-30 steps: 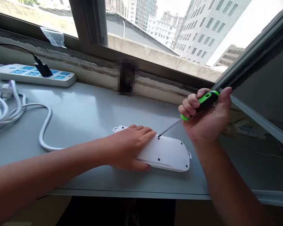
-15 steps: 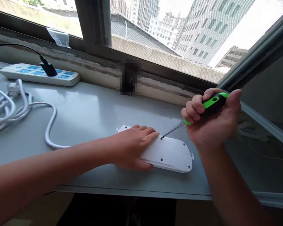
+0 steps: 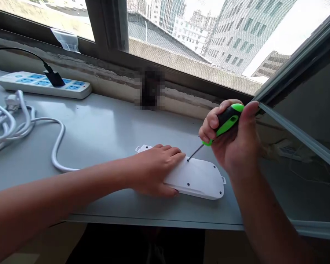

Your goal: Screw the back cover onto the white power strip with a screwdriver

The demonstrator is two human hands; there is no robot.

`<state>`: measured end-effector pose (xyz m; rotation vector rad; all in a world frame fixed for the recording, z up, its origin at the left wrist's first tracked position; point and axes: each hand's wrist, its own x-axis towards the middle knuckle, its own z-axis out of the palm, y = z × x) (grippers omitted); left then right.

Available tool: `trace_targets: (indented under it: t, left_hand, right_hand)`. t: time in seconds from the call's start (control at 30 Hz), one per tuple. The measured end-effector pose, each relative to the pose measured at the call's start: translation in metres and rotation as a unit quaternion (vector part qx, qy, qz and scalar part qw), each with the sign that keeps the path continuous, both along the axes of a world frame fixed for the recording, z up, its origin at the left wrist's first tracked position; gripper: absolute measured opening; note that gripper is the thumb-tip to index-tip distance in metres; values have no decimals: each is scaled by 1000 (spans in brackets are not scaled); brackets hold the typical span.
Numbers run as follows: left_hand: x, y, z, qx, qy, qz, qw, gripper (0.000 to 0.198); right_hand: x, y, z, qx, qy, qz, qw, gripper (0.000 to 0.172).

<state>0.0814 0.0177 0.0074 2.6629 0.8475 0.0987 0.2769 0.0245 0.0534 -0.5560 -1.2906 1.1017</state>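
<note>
Here's the grey counter (image 3: 104, 124) running hard along a stained, peeling strip of wall (image 3: 107, 82), a blurred dark patch (image 3: 150, 90) sitting right on it! Above, a dark window frame (image 3: 111, 25), mesh screen (image 3: 165, 33) across the glass, bright daylight pouring in, a pale high-rise (image 3: 244, 33) towering outside, and an open sash (image 3: 299, 82) angling in at right!

You've got a glossy green-and-black plastic screwdriver handle (image 3: 227, 119) with a thin steel shaft (image 3: 195, 151); matt white plastic power-strip casing (image 3: 198, 179); smooth grey painted surface (image 3: 107, 128).
</note>
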Motion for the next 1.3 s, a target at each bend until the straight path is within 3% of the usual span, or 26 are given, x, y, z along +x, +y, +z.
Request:
trace_targets:
  t: [0.37, 0.6, 0.9, 1.03, 1.3]
  left_hand:
    - [0, 0, -3, 10, -19, 1, 1000, 67]
    - [-1, 1, -6, 11, -19, -5, 1000, 72]
    - [-1, 0, -5, 13, -17, -3, 1000, 69]
    - [-2, 1, -4, 12, -17, -1, 1000, 72]
    - [-1, 1, -3, 11, -3, -1, 1000, 75]
  right_hand:
    - [0, 5, -2, 21, 3, 8, 1000, 43]
    - [12, 14, 0, -43, 27, 113, 992, 38]
    - [12, 9, 3, -46, 21, 113, 992, 35]
    - [14, 12, 3, -37, 31, 157, 986, 43]
    - [14, 8, 0, -44, 40, 123, 991, 35]
